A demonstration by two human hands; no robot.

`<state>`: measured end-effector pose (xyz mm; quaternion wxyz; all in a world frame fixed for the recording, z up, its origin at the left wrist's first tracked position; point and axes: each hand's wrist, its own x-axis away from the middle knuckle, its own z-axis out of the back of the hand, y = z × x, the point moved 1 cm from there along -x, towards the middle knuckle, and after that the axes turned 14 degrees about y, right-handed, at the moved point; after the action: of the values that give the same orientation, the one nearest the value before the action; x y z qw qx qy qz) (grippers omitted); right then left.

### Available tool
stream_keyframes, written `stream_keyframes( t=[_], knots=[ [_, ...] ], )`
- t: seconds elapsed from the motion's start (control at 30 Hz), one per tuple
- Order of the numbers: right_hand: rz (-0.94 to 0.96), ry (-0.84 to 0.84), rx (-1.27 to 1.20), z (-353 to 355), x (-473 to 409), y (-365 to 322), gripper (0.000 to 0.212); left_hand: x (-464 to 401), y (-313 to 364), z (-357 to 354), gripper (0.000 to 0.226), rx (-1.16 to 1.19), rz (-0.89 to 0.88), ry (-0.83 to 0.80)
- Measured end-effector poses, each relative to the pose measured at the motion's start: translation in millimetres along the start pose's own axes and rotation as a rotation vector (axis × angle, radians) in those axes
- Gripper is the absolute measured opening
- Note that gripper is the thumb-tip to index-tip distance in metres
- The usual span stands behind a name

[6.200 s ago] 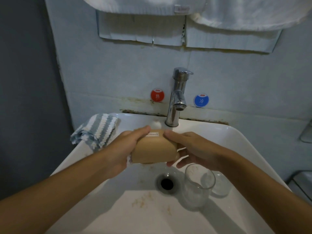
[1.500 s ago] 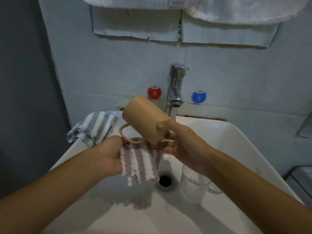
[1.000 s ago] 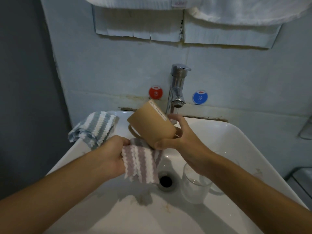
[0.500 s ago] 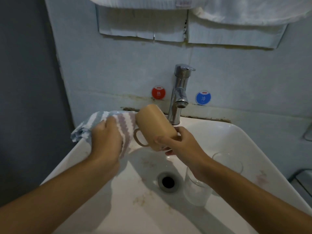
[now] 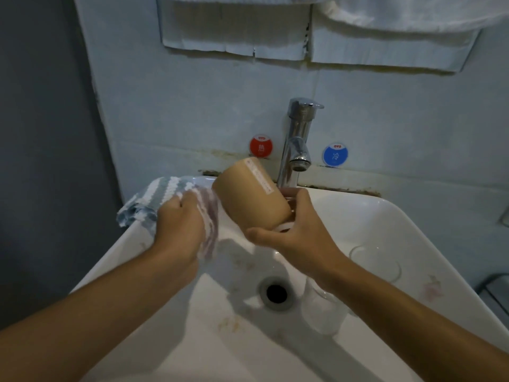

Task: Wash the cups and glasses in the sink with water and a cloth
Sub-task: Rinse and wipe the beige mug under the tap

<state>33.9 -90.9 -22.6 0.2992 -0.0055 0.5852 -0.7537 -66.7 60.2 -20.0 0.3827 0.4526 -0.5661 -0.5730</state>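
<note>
Head view: white ceramic sink [image 5: 407,230], basin with brownish stains, open drain [image 5: 276,293] at bottom centre. Two clear glasses in the basin on the right: one upright glass [image 5: 322,312] just right of the drain, partly hidden by the right forearm, contents cannot tell; second glass [image 5: 376,264] behind it nearer the right wall, looks see-through, contents unclear. Tan plastic mug [image 5: 250,197] held above the basin's back left part, just left of the chrome faucet [image 5: 296,146], tilted with base up-left and mouth down-right toward the palm; white label strip along its side; handle not visible. Right hand [image 5: 297,230] grips the mug at the mouth end, fingers [image 5: 292,193] curled round the rim, thumb along the lower edge. Left hand [image 5: 179,226] is at the sink's left rim, fingers closed on a purple-and-white striped cloth [image 5: 210,216], which hangs down beside the mug, touching or nearly touching it. A second, blue-and-white striped cloth [image 5: 146,199] lies over the back left rim, under and behind the left hand. No water stream visible from the spout. Red sticker [image 5: 261,146] left of the faucet, blue sticker [image 5: 335,155] right of it on the wall; white towels [image 5: 399,15] hang at top.
</note>
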Motion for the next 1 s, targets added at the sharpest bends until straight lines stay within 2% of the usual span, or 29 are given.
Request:
stream_keyframes(
  t=[0.1, 0.17, 0.27, 0.33, 0.43, 0.53, 0.63, 0.73, 0.8, 0.83, 0.87, 0.93, 1.0],
  knots=[
    [0.208, 0.045, 0.151, -9, 5, 1, 0.095, 3, -9, -8, 0.031, 0.057, 0.159, -0.089],
    [0.234, 0.013, 0.183, -11, 8, 1, 0.097, 6, -8, -11, 0.032, 0.124, 0.217, -0.081],
    [0.114, -0.181, 0.002, -11, 10, -3, 0.076, 4, -7, -12, 0.033, 0.182, 0.265, -0.076],
    [0.104, -0.206, -0.035, -10, 10, -4, 0.068, 3, -9, -13, 0.030, 0.225, 0.312, -0.089],
    [0.201, -0.059, 0.141, -12, 7, -1, 0.083, 2, -12, -11, 0.030, 0.178, 0.273, -0.100],
    [0.229, 0.043, 0.218, -10, 6, 1, 0.095, 4, -10, -13, 0.042, 0.253, 0.294, -0.234],
    [0.257, 0.070, 0.210, -11, 6, 2, 0.099, 13, -2, -12, 0.060, 0.199, 0.172, -0.351],
    [0.288, 0.000, 0.213, -10, 6, 4, 0.100, 20, 3, -7, 0.067, 0.096, 0.105, -0.339],
    [0.230, -0.082, 0.139, -7, 6, 3, 0.091, 23, 1, -2, 0.072, 0.072, 0.141, -0.338],
    [0.178, -0.076, 0.066, -7, 5, 2, 0.080, 21, 3, -4, 0.073, 0.096, 0.184, -0.307],
    [0.115, -0.029, -0.008, -6, 3, 2, 0.066, 15, 2, -8, 0.067, 0.149, 0.220, -0.254],
    [-0.030, 0.101, -0.082, -3, -5, 2, 0.047, -1, 5, -21, 0.042, 0.257, 0.256, -0.173],
    [-0.161, 0.114, -0.107, 2, -11, 0, 0.039, -8, 3, -23, 0.044, 0.395, 0.199, -0.225]
  ],
)
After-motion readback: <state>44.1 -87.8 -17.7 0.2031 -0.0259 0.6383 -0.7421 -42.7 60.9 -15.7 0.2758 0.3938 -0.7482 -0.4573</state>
